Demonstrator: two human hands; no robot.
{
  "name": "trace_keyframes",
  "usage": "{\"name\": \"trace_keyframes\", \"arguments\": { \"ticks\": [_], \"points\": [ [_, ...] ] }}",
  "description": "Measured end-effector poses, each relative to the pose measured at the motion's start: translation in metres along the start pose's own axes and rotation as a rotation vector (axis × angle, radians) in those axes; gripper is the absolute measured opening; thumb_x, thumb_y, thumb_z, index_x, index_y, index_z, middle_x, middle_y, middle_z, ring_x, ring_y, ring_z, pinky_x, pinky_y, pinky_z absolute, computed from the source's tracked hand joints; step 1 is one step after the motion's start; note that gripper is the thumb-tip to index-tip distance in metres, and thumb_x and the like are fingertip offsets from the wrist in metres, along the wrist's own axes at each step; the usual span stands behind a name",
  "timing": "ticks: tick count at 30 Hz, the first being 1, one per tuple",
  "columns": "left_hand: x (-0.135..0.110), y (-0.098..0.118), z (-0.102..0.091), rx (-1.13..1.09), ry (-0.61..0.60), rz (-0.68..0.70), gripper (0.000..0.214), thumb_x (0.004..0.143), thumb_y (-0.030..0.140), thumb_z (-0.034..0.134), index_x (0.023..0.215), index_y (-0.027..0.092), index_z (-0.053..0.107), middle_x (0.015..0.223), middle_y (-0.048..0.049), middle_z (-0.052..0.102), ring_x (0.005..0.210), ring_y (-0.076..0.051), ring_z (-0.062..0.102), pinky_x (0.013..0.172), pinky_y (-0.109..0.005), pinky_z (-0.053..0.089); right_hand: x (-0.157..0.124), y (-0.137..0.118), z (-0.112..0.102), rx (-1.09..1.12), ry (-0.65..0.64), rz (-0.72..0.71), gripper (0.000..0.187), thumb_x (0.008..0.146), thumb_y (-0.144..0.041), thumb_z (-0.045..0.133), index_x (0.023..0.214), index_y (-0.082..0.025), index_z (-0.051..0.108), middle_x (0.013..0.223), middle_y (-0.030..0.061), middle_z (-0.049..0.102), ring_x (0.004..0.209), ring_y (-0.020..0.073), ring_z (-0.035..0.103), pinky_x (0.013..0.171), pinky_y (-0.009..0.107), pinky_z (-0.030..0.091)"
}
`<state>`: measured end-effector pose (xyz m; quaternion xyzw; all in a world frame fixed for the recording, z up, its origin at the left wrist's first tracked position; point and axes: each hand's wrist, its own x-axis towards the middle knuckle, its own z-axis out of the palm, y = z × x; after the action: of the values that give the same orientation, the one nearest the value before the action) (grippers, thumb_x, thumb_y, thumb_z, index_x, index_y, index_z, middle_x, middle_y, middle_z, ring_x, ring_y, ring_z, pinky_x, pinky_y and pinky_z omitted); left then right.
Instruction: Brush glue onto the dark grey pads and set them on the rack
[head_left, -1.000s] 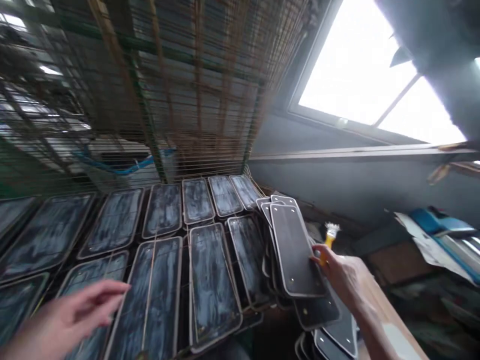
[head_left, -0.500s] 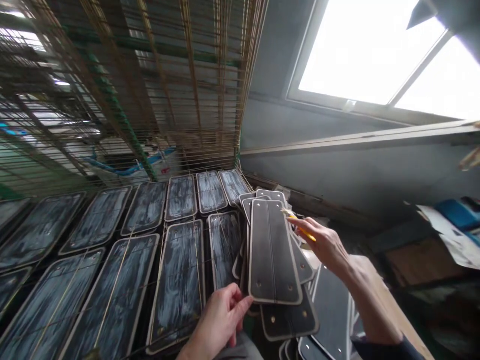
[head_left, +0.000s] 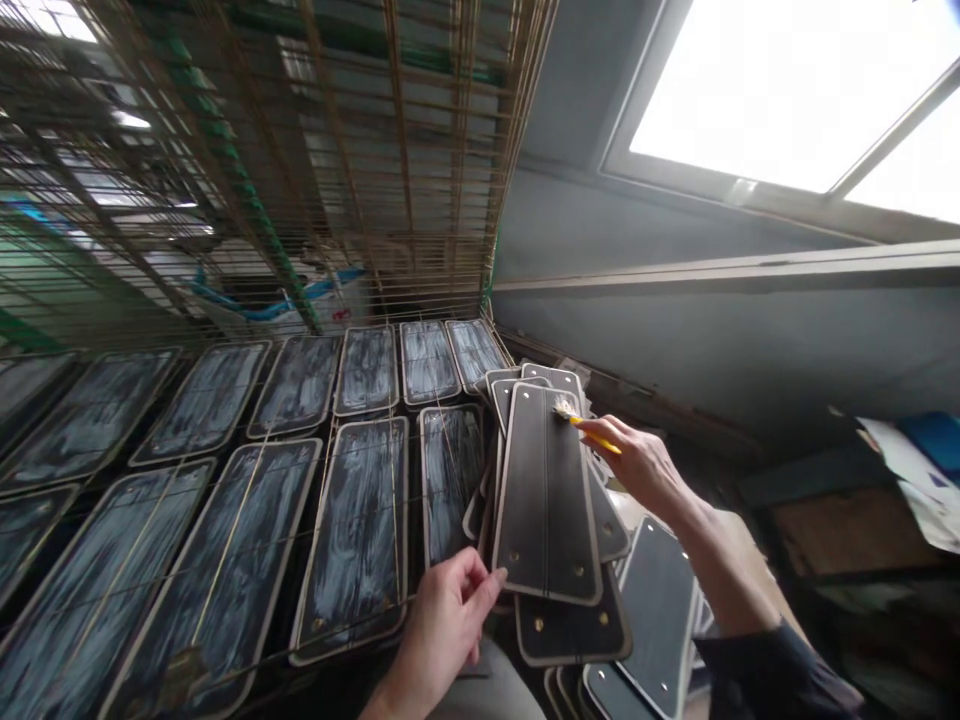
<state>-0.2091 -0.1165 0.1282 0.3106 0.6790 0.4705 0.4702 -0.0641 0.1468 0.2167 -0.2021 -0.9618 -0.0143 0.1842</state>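
Note:
A dark flat panel (head_left: 545,495) with a pale rim and small rivets lies on top of a fanned stack of like panels (head_left: 592,620). My left hand (head_left: 442,625) pinches the near left corner of the top panel. My right hand (head_left: 637,462) grips a small yellow-handled brush (head_left: 581,422). Its bristles touch the far right corner of that panel.
Several coated panels (head_left: 360,530) streaked with white lie in rows on a wire rack (head_left: 247,660) to the left. More wire shelves (head_left: 337,150) rise behind. A grey wall and bright window (head_left: 787,90) are at right, with papers (head_left: 907,480) lower right.
My left hand swung in from the far left and took the top panel's near corner. My right hand brought the brush onto the panel's far end.

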Motion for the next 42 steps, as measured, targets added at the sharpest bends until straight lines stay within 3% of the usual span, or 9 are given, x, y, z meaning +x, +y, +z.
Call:
{"name": "trace_keyframes", "arguments": {
  "ticks": [4,7,10,13,17,25,34,38,42],
  "points": [
    [-0.001,-0.001,0.001,-0.002,0.011,-0.013,0.039,0.085,0.056,0.049,0.07,0.02,0.042,0.041,0.0063,0.047,0.029,-0.008,0.045,0.03,-0.014,0.024,-0.021,-0.02,-0.02,0.107,-0.053,0.022,0.029,0.102,-0.04,0.038,0.114,-0.023,0.058,0.095,0.0042,0.062,0.068,0.0159,0.06,0.057,0.024,0.041],
    [-0.003,-0.001,0.003,-0.027,0.047,-0.011,0.036,0.083,0.054,0.054,0.077,0.021,0.04,0.05,0.0056,0.054,0.031,-0.009,0.049,0.028,-0.014,0.026,-0.022,-0.024,-0.027,0.203,-0.008,0.057,0.028,0.102,-0.038,0.039,0.113,-0.022,0.059,0.095,0.0047,0.062,0.069,0.0155,0.059,0.059,0.024,0.043],
    [-0.004,-0.001,0.005,-0.097,0.001,-0.024,0.037,0.081,0.054,0.056,0.079,0.021,0.038,0.054,0.0047,0.057,0.032,-0.011,0.052,0.027,-0.014,0.028,-0.012,-0.016,-0.021,0.231,0.059,0.087,0.027,0.101,-0.037,0.042,0.115,-0.022,0.059,0.098,0.0056,0.062,0.073,0.0161,0.06,0.064,0.024,0.045],
    [-0.004,0.0,0.006,-0.232,-0.104,-0.069,0.038,0.083,0.054,0.055,0.075,0.02,0.039,0.054,0.0037,0.057,0.034,-0.01,0.054,0.028,-0.014,0.032,-0.004,-0.009,-0.01,0.181,0.049,0.072,0.027,0.101,-0.036,0.042,0.116,-0.022,0.059,0.101,0.0055,0.063,0.076,0.0168,0.062,0.065,0.025,0.045],
    [-0.006,0.001,0.006,-0.444,-0.152,-0.097,0.037,0.084,0.052,0.055,0.077,0.019,0.039,0.057,0.0019,0.061,0.036,-0.011,0.056,0.03,-0.014,0.036,-0.013,-0.018,-0.011,0.094,-0.017,0.044,0.029,0.102,-0.039,0.04,0.115,-0.021,0.059,0.097,0.0054,0.063,0.073,0.0174,0.061,0.059,0.025,0.043],
    [-0.014,0.002,0.007,-0.505,-0.154,-0.114,0.039,0.085,0.054,0.052,0.073,0.019,0.04,0.05,0.0027,0.058,0.032,-0.011,0.054,0.028,-0.014,0.032,-0.065,-0.068,-0.057,0.199,-0.235,0.078,0.025,0.102,-0.035,0.038,0.113,-0.022,0.057,0.096,0.0059,0.062,0.076,0.0179,0.06,0.064,0.027,0.044],
    [-0.016,0.006,0.011,-0.559,-0.11,-0.087,0.039,0.085,0.053,0.053,0.071,0.019,0.042,0.05,0.0034,0.056,0.033,-0.01,0.053,0.031,-0.016,0.036,-0.085,-0.103,-0.096,0.507,-0.471,0.137,0.018,0.101,-0.032,0.043,0.106,-0.023,0.058,0.088,0.0034,0.062,0.071,0.0157,0.059,0.064,0.026,0.045],
    [-0.018,0.004,0.009,-0.44,-0.087,-0.057,0.038,0.086,0.054,0.051,0.071,0.02,0.041,0.044,0.0049,0.053,0.03,-0.01,0.05,0.03,-0.015,0.033,-0.073,-0.088,-0.088,0.695,-0.47,0.137,0.019,0.1,-0.031,0.045,0.106,-0.021,0.06,0.086,0.0037,0.065,0.075,0.0159,0.063,0.068,0.024,0.049],
    [-0.017,0.004,0.007,-0.28,-0.064,-0.008,0.038,0.086,0.054,0.049,0.072,0.02,0.042,0.039,0.0064,0.048,0.029,-0.009,0.047,0.03,-0.014,0.029,-0.05,-0.054,-0.054,0.819,-0.35,0.174,0.027,0.1,-0.037,0.044,0.104,-0.018,0.062,0.086,0.0048,0.067,0.069,0.0172,0.066,0.063,0.024,0.054]
  ]
}}
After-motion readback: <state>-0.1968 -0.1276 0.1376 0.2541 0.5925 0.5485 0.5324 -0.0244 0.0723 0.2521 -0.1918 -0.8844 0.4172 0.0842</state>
